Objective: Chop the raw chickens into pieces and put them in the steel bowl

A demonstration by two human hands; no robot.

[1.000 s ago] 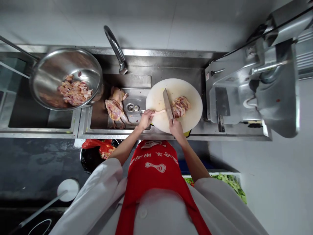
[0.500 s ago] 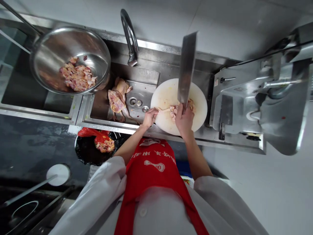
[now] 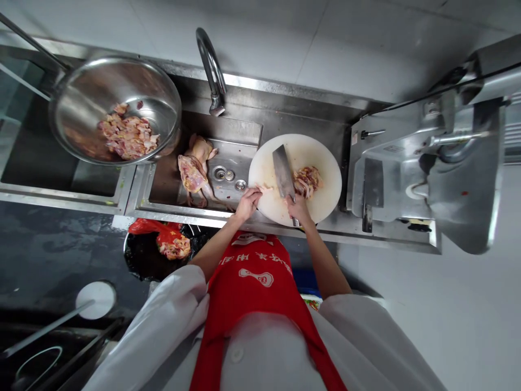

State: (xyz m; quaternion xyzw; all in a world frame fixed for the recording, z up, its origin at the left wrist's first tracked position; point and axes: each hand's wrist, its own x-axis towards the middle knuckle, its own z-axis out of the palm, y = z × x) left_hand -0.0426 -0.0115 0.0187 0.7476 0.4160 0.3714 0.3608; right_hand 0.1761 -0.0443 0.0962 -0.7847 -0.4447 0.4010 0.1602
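Observation:
My right hand (image 3: 298, 208) is closed round the handle of a cleaver (image 3: 284, 172), whose blade lies low over the round white cutting board (image 3: 264, 152). Just right of the blade is a pile of cut chicken pieces (image 3: 308, 181). At the board's left edge my left hand (image 3: 249, 203) is closed on a thin pale chicken piece (image 3: 264, 188), which reaches toward the blade. A whole plucked chicken (image 3: 195, 168) lies in the sink left of the board.
A large steel bowl (image 3: 169, 87) with chopped meat stands at the left. Behind the sink rises a faucet (image 3: 211, 70). At the right are a slicing machine (image 3: 464, 184) and a second cleaver (image 3: 373, 184). A black-lined bin (image 3: 140, 255) stands below the counter.
The cleaver has come down from its raised, upright position to the board, tilting left. My right hand has moved slightly down and left, and the chicken pile is now uncovered.

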